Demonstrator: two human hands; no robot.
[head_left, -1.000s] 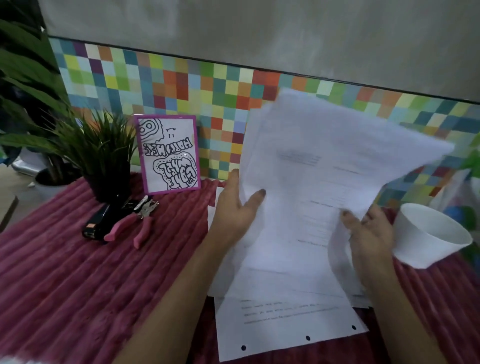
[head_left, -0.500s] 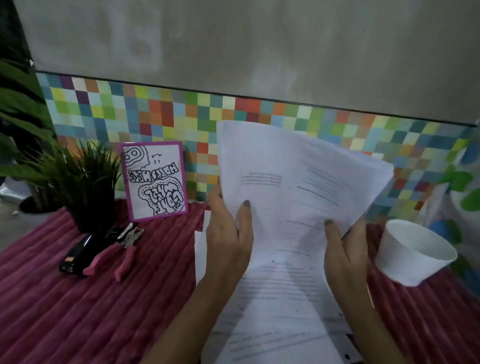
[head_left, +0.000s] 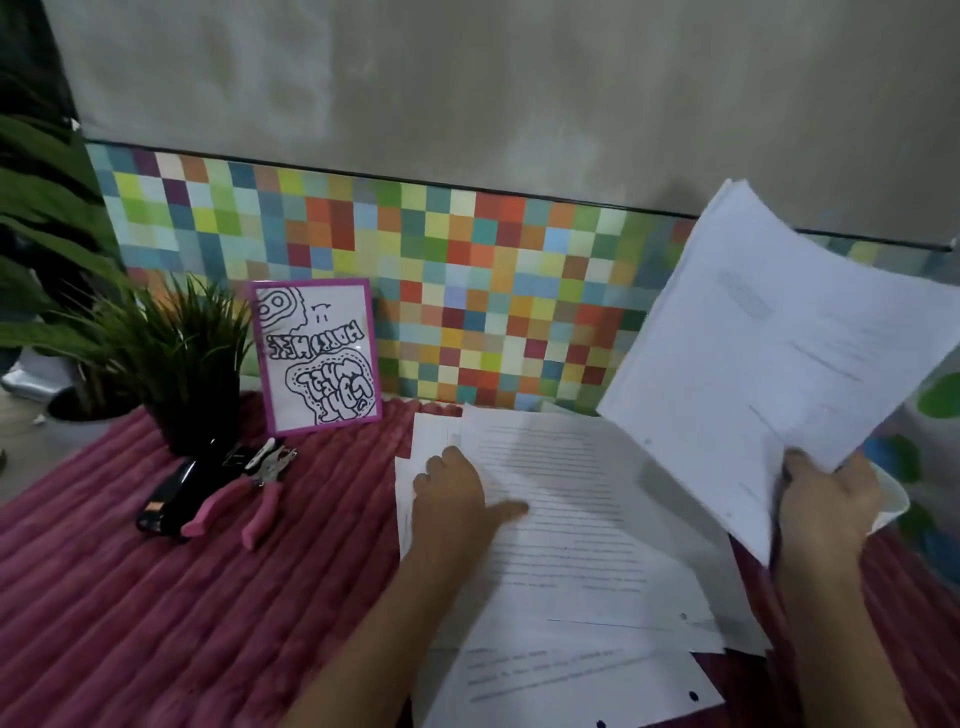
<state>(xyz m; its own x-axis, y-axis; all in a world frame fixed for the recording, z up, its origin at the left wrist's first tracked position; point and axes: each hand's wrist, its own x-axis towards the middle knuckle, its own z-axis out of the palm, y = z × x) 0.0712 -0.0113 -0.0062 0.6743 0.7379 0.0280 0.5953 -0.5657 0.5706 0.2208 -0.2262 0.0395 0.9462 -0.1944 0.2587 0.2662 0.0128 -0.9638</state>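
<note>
My right hand (head_left: 823, 506) grips a sheaf of white printed sheets (head_left: 769, 353) by its lower corner and holds it up and off to the right, tilted. My left hand (head_left: 457, 496) rests on a loose spread of printed sheets (head_left: 571, 525) lying on the pink ribbed cloth (head_left: 156, 597), thumb stretched across the top page. A sheet with punched holes (head_left: 561, 686) lies nearest me at the bottom.
A pink-handled hole punch (head_left: 244, 493) and a black stapler (head_left: 171, 493) lie at left, before a potted grass plant (head_left: 176, 358) and a pink-framed drawing (head_left: 317, 356). A white cup (head_left: 891, 501) sits behind my right hand. A multicoloured tile strip (head_left: 467, 291) backs the table.
Both hands held the sheaf upright in front of me. Now my left hand has let go and dropped onto the sheets on the table; my right hand has swung the sheaf to the right.
</note>
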